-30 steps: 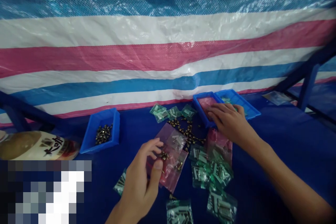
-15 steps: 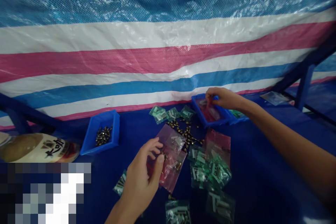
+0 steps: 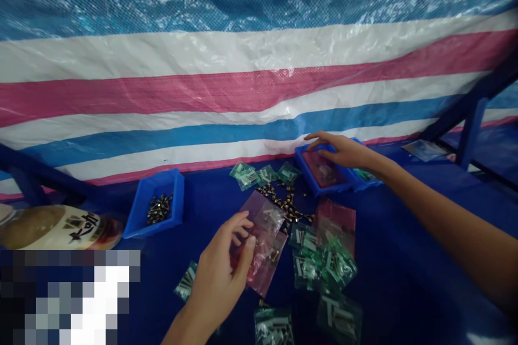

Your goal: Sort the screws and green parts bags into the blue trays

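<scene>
My left hand [image 3: 222, 267] hovers at or against two overlapping pink zip bags [image 3: 265, 264], its fingers loosely curled and the thumb apart from them. Small screws show in the lower bag; whether the fingertips touch the plastic is hard to tell. Over a blue bin [image 3: 318, 188] at the back, my right hand [image 3: 338, 150] has its fingers stretched out, holding nothing. Inside that bin lie pink bags [image 3: 324, 168]. Loose brass-coloured screws [image 3: 289, 207] are heaped on the blue table between my hands.
Green bags of parts [image 3: 335, 264] lie partly over another pink bag [image 3: 335, 221]. More green bags [image 3: 245, 175] sit at the back. At left stand a blue bin [image 3: 135, 215] of screws and a lying bottle [image 3: 52, 226]. A striped tarp [image 3: 243, 91] hangs behind.
My right hand has let go of the pink plastic it pinched in the bin and spread its fingers, shifting slightly left. The left hand has barely moved.
</scene>
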The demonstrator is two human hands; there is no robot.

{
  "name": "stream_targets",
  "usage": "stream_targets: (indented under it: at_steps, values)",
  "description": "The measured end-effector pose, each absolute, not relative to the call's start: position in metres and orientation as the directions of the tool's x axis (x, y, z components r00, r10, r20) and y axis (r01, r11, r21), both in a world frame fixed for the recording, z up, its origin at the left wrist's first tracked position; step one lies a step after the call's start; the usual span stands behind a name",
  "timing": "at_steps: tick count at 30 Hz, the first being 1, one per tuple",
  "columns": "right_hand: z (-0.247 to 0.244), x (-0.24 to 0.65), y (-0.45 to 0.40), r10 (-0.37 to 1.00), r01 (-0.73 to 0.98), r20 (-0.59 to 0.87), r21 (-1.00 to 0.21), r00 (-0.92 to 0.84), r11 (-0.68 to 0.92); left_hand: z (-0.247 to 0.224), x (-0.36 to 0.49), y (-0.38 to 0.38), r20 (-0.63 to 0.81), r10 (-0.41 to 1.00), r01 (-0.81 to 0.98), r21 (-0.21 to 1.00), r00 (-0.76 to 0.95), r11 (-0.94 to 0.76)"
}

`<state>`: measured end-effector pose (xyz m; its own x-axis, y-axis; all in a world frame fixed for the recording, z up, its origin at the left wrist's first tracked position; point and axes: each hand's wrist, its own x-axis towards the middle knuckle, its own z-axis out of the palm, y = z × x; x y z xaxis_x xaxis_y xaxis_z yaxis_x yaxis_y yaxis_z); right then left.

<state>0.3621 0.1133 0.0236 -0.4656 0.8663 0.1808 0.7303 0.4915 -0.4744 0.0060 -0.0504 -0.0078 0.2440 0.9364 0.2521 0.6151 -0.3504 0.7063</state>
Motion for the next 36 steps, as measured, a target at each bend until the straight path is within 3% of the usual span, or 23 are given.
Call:
stream_targets:
  at_steps: [17,21,24,26,29,36]
  values:
    - [0.022,0.36,0.104,0.792,0.76,0.084,-0.236,-0.605,0.606,-0.007,0.003,-0.048,0.226,0.924,0.675,0.632,0.309,-0.381]
    - [0.023,0.354,0.085,0.807,0.79,0.178,-0.174,-0.562,0.588,-0.005,0.0,-0.042,0.259,0.918,0.734,0.551,0.301,-0.396]
    - [0.031,0.333,0.053,0.791,0.807,0.364,-0.154,-0.491,0.571,-0.004,-0.004,-0.035,0.225,0.919,0.778,0.49,0.324,-0.394]
    - [0.033,0.31,0.027,0.766,0.785,0.457,-0.204,-0.452,0.585,-0.004,-0.007,-0.031,0.163,0.915,0.797,0.45,0.37,-0.402]
    - [0.023,0.273,-0.006,0.714,0.662,0.325,-0.271,-0.62,0.698,-0.003,-0.009,-0.029,0.084,0.904,0.8,0.438,0.418,-0.411]
    - [-0.008,0.227,-0.042,0.69,0.636,0.247,-0.27,-0.68,0.723,-0.009,-0.005,-0.035,0.021,0.855,0.76,0.448,0.518,-0.471]
